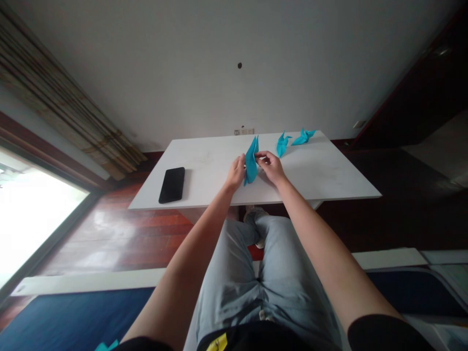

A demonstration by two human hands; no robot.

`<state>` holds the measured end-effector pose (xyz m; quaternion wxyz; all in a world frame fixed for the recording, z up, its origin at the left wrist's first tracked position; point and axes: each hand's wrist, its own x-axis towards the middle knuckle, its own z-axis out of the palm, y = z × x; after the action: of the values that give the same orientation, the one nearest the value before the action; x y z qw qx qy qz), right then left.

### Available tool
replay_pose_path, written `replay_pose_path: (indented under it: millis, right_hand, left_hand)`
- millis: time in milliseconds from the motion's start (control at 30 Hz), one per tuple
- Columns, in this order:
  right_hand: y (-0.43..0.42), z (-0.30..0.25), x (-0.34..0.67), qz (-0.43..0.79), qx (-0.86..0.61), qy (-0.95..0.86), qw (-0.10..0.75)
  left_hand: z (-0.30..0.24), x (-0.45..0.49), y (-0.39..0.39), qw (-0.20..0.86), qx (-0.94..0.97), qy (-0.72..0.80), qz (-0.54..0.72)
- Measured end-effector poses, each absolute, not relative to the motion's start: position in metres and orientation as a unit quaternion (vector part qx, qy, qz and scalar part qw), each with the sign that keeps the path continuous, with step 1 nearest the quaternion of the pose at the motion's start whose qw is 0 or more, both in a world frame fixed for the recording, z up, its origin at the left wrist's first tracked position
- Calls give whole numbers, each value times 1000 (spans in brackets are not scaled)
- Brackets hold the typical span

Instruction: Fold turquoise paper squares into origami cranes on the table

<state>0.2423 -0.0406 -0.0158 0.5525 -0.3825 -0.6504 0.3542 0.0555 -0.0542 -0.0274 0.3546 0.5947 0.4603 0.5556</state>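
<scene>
Between my two hands, a folded piece of blue origami paper is held upright above the white table. Its top end splits into narrow points. My left hand grips its left edge, fingers closed. On the other side, my right hand pinches the right edge between thumb and fingers. Beyond my right hand lies a blue paper crane. A second blue paper crane rests farther right, near the table's back edge.
A black phone lies at the table's left side. The wall stands behind the table, with sockets low on it. My legs are in front of the table. Curtains hang at the left.
</scene>
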Motion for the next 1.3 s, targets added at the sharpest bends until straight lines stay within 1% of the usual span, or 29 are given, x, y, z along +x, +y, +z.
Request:
replay_pose_path:
  millis: [67, 167, 333, 533, 667, 867, 1100, 1300]
  right_hand:
    - [-38, -18, 243, 333, -385, -659, 554]
    - [-35, -21, 244, 324, -385, -668, 549]
    - [-33, -24, 242, 331, -380, -666, 550]
    - [-30, -28, 237, 348, -397, -644, 553]
    - [-28, -30, 239, 342, -418, -636, 551]
    - [-31, -28, 241, 343, -427, -653, 524]
    - [-36, -22, 239, 323, -438, -670, 505]
    - [-41, -16, 238, 325, -464, -670, 480]
  left_hand:
    - [-29, 55, -54, 392, 586, 433, 561]
    - [-30, 57, -54, 414, 574, 393, 587]
    - [-30, 59, -57, 462, 541, 383, 590]
    - [-20, 60, -66, 403, 576, 402, 587]
    - [-18, 59, -69, 412, 586, 413, 562]
    - [-22, 57, -62, 365, 576, 455, 573]
    - [-21, 58, -58, 377, 534, 464, 598]
    - [-17, 58, -63, 405, 542, 456, 578]
